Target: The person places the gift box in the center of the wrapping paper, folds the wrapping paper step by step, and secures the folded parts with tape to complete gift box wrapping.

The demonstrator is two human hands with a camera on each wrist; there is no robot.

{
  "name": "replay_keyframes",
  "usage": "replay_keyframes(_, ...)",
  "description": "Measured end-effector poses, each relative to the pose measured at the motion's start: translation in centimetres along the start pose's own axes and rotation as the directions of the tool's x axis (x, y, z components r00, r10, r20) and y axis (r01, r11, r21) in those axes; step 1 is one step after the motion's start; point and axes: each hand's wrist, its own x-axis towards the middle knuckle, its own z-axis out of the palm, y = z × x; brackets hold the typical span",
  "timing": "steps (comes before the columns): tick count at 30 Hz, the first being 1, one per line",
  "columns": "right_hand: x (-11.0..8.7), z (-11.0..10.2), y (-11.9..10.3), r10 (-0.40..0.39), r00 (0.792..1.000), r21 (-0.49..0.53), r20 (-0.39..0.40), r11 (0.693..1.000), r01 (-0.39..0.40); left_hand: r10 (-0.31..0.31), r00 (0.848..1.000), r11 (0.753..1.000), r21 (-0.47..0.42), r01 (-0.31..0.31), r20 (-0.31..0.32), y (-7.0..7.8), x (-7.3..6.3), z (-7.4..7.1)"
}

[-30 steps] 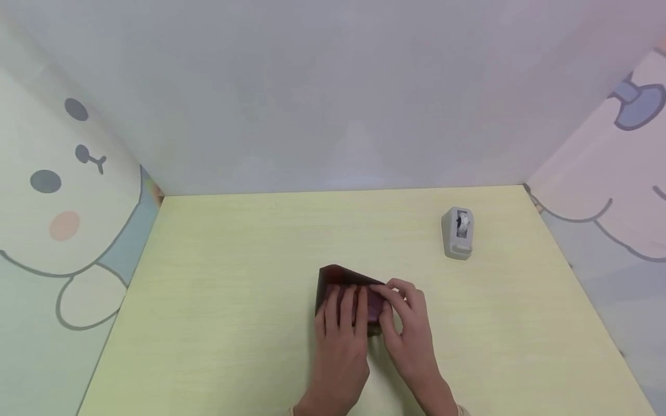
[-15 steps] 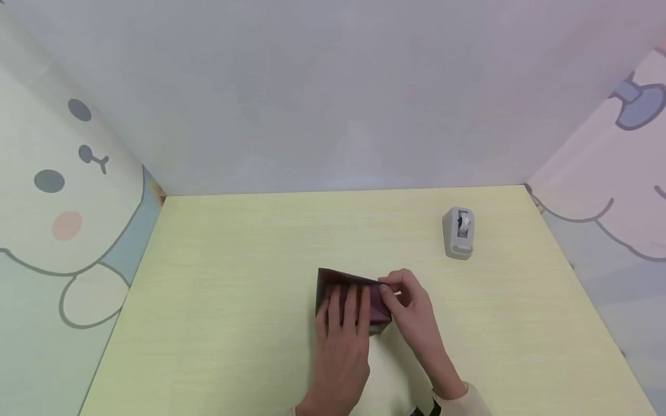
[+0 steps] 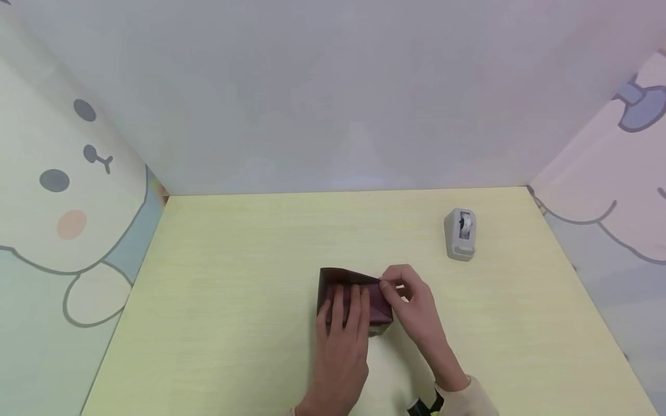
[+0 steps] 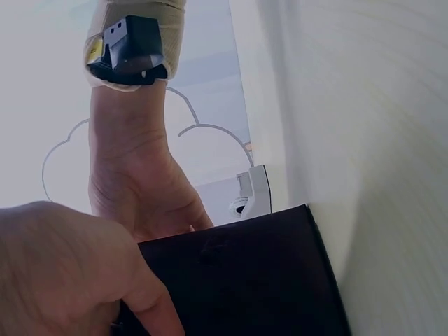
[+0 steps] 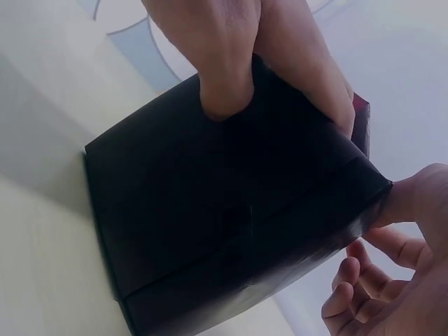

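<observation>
A small box (image 3: 378,312) covered in dark maroon wrapping paper sits near the front middle of the table. Along its far side a flap of the paper (image 3: 340,276) stands up. My left hand (image 3: 340,352) lies over the box, straight fingers pressing on its top. In the right wrist view its thumb (image 5: 227,98) rests against the dark side face. My right hand (image 3: 416,306) pinches the right end of the raised flap between thumb and forefinger. The right wrist view has this hand (image 5: 406,280) at the box's corner, the other fingers curled loosely.
A grey tape dispenser (image 3: 461,234) with a roll in it stands at the back right of the pale yellow table (image 3: 229,277). Behind rises a plain light wall (image 3: 333,104). Side panels with cartoon figures (image 3: 67,225) border the table left and right.
My right hand has shifted from the box's right top edge to the flap's right end, which it now pinches. The flap leans a bit differently. My left hand stays on the box.
</observation>
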Motion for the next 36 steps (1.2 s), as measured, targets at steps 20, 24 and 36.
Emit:
replay_keyframes(20,0.3,-0.4,-0.1,-0.093,0.992,-0.097,0.086,0.990,0.101,0.007,0.995,1.000,-0.012,-0.008,-0.103,0.1,0.6,-0.6)
replay_keyframes(24,0.4,-0.3,-0.2,-0.075,0.995,-0.113,0.070,0.990,0.082,0.027,0.994,0.999,-0.025,-0.030,-0.106,0.0,0.4,-0.6)
replay_keyframes(36,0.0,0.1,-0.1,0.021,0.996,-0.093,0.090,0.996,-0.013,0.037,0.907,0.925,-0.329,-0.189,-0.419,-2.5,0.8,-1.3)
